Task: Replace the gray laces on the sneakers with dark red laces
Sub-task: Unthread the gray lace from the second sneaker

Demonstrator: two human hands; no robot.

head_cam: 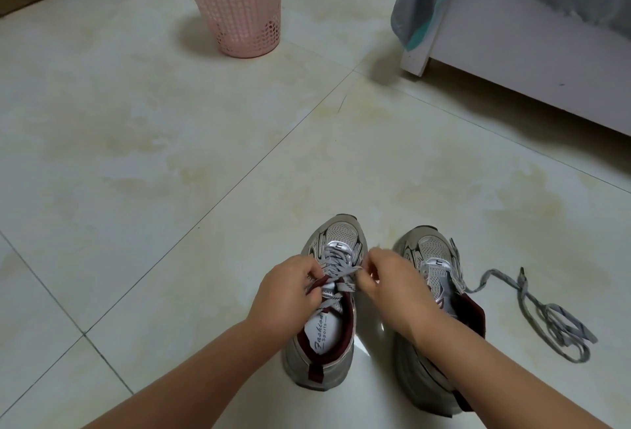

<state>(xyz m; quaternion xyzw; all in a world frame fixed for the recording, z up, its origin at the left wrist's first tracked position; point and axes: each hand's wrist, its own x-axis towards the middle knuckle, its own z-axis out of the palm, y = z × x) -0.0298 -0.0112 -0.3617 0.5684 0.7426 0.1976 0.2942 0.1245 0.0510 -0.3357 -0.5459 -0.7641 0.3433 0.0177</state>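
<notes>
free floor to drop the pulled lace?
Bare tile left of the left sneaker, and the wide stretch ahead toward the pink basket. Crowded on the right: the right sneaker and a loose gray lace take that side.

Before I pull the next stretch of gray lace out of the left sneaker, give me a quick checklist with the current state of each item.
1. Left hand grip on the gray lace: ok, fingers pinch it over the left sneaker.
2. Right hand grip on the same lace: ok, pinching by the eyelets.
3. Left sneaker standing flat on the tile floor: ok.
4. Right sneaker already unlaced: ok, its removed lace lies loose on the floor to its right.
5. Dark red laces within reach: cannot tell, none in view.
6. Lace free of knots further down: cannot tell, hands cover part of it.
</notes>
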